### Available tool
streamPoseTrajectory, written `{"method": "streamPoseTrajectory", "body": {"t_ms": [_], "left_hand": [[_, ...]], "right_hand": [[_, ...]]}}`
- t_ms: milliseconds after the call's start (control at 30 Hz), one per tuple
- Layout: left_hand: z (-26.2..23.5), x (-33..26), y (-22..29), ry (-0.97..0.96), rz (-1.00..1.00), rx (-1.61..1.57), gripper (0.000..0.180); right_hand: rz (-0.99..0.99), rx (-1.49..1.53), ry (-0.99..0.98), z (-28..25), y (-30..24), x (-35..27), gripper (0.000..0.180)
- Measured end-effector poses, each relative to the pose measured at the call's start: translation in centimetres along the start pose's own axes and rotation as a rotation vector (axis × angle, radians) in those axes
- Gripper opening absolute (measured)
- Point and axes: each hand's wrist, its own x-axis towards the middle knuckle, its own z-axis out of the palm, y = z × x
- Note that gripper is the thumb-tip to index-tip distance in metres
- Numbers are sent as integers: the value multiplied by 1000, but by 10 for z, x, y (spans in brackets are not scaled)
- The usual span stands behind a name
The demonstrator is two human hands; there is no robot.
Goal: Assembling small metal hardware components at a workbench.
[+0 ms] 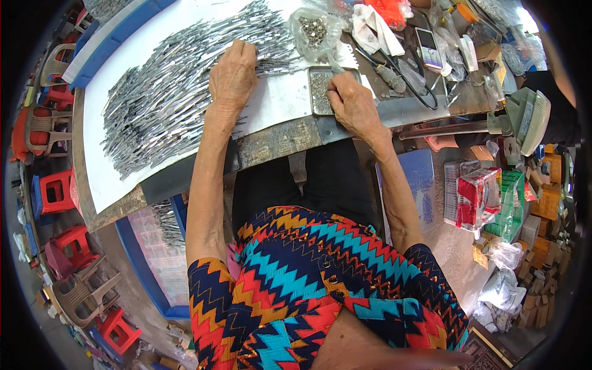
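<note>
A broad pile of thin, dark and shiny metal strips (166,105) covers a white sheet (98,166) on the table. My left hand (234,73) is over the pile's right part, its fingers curled closed; whatever they hold, if anything, is hidden. To the right lies a small shallow tray (319,89) of tiny metal pieces. My right hand (353,103) is at the tray's right side with thumb and fingers pressed together, and what is in the pinch is too small to see. A clear plastic bag (314,31) of small round metal parts lies just behind the tray.
Cables, a white handset (427,49), plastic bags and a white cloth (375,31) clutter the table's right. A blue tray edge (111,46) borders the far left. A grey lamp-like head (531,122) juts out at right. Red stools (57,187) stand on the floor.
</note>
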Motion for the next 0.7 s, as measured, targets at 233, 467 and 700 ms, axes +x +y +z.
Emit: {"method": "streamPoseTrajectory", "body": {"t_ms": [233, 467, 700], "left_hand": [[-11, -11, 9, 89, -44, -125, 18], [-31, -35, 36, -30, -403, -823, 19], [-35, -58, 51, -214, -738, -1547, 24]], "right_hand": [[-52, 42, -42, -1, 0, 1, 8], [-25, 25, -55, -3, -10, 0, 10], [-34, -3, -54, 0, -9, 2, 7]]}}
